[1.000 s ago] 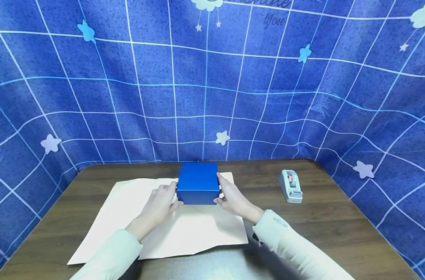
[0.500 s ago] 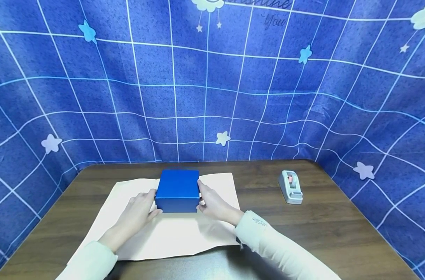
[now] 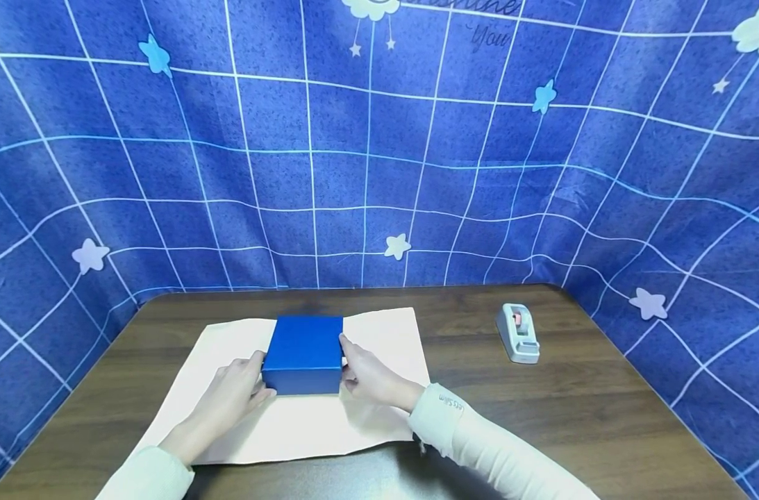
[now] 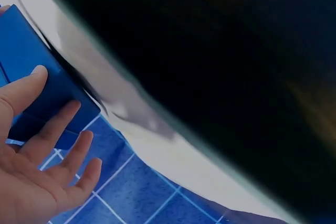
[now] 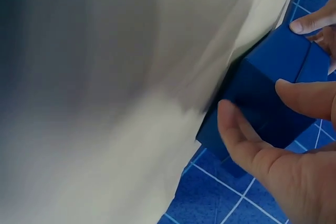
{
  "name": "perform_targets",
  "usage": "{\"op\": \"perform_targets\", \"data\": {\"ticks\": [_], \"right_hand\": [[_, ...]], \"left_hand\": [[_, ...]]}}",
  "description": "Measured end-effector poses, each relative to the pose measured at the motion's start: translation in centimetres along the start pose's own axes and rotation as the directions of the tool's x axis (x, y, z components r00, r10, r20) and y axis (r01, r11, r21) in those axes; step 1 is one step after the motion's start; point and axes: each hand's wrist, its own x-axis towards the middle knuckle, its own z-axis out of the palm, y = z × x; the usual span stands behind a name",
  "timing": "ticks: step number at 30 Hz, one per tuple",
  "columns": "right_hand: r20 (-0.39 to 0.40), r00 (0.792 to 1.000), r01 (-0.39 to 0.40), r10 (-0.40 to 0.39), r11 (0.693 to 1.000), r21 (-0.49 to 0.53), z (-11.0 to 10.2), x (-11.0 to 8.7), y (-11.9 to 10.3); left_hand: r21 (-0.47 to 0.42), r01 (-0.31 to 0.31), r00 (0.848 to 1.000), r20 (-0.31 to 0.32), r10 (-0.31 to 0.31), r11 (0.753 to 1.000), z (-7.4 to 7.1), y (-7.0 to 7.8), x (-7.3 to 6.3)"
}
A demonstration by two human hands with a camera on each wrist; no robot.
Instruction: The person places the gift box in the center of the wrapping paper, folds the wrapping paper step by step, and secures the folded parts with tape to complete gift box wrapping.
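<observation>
A blue box [image 3: 303, 347] sits low over a sheet of white paper [image 3: 310, 430], in the middle of the head view. My left hand [image 3: 226, 396] holds the box by its left side, thumb near the front corner. On the opposite side my right hand [image 3: 373, 375] grips it between thumb and fingers. In the left wrist view the thumb and index fingertip rest on the blue box [image 4: 31, 51], the other fingers spread beside it. The right wrist view has the thumb and a finger against the box [image 5: 283, 61] close to the paper [image 5: 173, 77].
A pale blue tape dispenser [image 3: 519, 335] stands on the brown wooden table [image 3: 479, 417] to the right of the paper. Behind the table hangs a blue gridded curtain [image 3: 342, 180] with stars and clouds.
Both hands have carried the blue box to the left and toward me over the paper. The paper and the tape dispenser have stayed in place.
</observation>
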Motion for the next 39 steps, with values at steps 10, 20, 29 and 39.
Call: {"op": "perform_targets", "data": {"ticks": [10,20,29,39], "right_hand": [[0.081,0.996,-0.023,0.024,1.000,-0.017,0.2,-0.3,0.3],[0.141,0.988,-0.056,0.056,0.998,-0.002,0.1,-0.7,0.5],[0.143,0.986,-0.079,0.080,0.997,-0.012,-0.4,-1.5,1.4],[0.065,0.995,-0.078,0.076,0.996,0.038,-1.9,-3.2,3.6]], "left_hand": [[-0.112,0.083,0.989,0.131,-0.069,0.990,0.5,-0.2,-0.2],[-0.185,0.124,0.973,0.214,-0.083,0.975,0.8,-0.2,-0.2],[-0.159,0.130,0.967,0.239,-0.089,0.979,1.4,0.9,0.6],[-0.173,0.098,0.973,0.223,-0.058,0.980,2.0,3.7,2.2]]}}
